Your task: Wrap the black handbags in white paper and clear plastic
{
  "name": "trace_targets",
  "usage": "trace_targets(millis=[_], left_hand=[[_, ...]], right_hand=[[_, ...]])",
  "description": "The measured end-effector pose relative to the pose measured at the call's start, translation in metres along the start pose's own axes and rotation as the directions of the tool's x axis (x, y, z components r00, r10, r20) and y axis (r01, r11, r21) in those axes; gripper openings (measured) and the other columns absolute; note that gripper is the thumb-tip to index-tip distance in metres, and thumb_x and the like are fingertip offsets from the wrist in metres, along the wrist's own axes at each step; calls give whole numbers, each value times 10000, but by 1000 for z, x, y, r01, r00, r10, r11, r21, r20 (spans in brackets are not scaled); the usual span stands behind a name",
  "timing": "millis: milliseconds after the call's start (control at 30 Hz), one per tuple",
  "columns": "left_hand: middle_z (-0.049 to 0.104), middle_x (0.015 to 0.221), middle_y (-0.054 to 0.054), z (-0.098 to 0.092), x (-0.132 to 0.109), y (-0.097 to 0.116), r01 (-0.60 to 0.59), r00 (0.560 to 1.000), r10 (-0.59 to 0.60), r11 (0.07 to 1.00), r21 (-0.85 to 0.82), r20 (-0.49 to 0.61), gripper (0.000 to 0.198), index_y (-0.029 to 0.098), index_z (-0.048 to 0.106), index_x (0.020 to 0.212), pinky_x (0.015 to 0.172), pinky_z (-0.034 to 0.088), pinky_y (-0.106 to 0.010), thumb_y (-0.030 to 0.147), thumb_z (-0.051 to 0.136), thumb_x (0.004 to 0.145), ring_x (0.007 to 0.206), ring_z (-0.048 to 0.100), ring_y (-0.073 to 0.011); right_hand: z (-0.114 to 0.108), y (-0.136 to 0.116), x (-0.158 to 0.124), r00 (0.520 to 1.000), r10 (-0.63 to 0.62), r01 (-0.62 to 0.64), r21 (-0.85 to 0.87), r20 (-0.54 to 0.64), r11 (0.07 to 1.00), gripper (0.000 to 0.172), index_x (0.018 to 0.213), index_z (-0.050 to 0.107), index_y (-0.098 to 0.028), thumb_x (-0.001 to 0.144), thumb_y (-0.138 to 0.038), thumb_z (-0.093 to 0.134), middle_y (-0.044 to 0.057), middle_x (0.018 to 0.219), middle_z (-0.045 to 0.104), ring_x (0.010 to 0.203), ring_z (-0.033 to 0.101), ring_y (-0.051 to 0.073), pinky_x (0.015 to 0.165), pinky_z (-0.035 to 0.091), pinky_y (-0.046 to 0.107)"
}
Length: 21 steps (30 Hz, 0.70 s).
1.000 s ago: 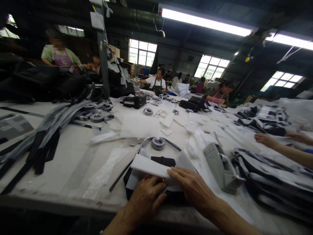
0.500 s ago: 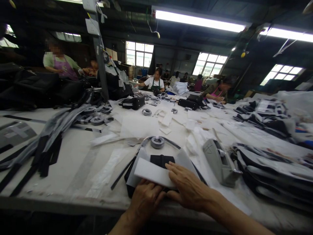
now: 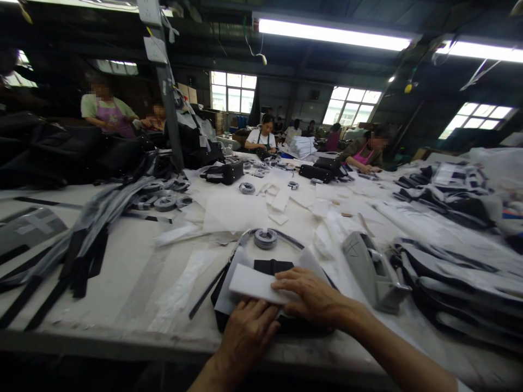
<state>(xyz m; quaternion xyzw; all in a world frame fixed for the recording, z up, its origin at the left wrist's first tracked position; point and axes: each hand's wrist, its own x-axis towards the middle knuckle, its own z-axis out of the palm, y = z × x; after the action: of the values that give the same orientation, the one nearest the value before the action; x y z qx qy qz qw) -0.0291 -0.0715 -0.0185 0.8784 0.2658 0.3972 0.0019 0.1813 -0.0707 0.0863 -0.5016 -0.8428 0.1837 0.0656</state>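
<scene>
A black bag (image 3: 223,321) lies in front of me at the table's near edge, with thin white paper (image 3: 224,299) over part of it. Across it rests a folded strip of white foam sheet (image 3: 251,282). My left hand (image 3: 249,329) holds the foam's near edge, its fingers close together. From the right, my right hand (image 3: 312,296) grips the foam's right end, fingers over the top; the thumb is partly hidden. Just beyond the foam shows a black strap piece (image 3: 273,266). A coiled, wrapped strap (image 3: 265,238) sits behind the bag.
A grey tape dispenser (image 3: 371,275) stands to the right, beside a stack of black and white bag parts (image 3: 469,294). Wrapped straps (image 3: 87,228) spread over the left. White sheets (image 3: 235,212) lie farther back. Co-workers (image 3: 261,139) sit across the table; a post (image 3: 171,120) rises at left.
My right hand has shifted slightly left over the foam, and my left hand has slid a little lower along its near edge. The view has turned slightly.
</scene>
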Motion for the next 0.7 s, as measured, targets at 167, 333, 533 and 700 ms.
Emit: trace_targets(millis=[167,333,533,700], left_hand=[[728,962,-19,0,-2,0,-21,1000,21,1000,-2,-22,321,216,646,1117,781,499,-344,314,345,1061,845,689,-185],[730,904,-30,1,0,-1,-42,998,44,998,35,-54,339,204,657,1077,725,507,-320,310,335,1064,788,693,-180],[725,873,-62,-10,-4,3,-142,981,142,990,10,-135,217,158,643,1067,734,539,-279,164,434,1012,789,692,-163],[710,881,-78,-31,9,14,-178,980,172,983,-54,-102,255,129,607,1146,778,565,-297,69,454,951,842,685,-169]], right_hand=[[13,1,-6,1000,-23,23,-21,3,1000,462,1317,613,-295,861,-218,625,57,1378,597,1228,555,263,1062,407,445],[1,-4,-6,997,-75,76,-57,23,995,407,1245,648,-277,850,-194,596,59,1318,634,1160,600,255,1025,445,432],[19,-19,-12,997,-71,71,-93,5,993,451,1298,594,-116,890,-307,624,176,1462,508,1374,438,320,1167,318,482],[45,-22,-18,999,-43,39,-96,-31,995,512,1347,549,-94,907,-347,617,201,1513,429,1426,350,352,1188,272,547]])
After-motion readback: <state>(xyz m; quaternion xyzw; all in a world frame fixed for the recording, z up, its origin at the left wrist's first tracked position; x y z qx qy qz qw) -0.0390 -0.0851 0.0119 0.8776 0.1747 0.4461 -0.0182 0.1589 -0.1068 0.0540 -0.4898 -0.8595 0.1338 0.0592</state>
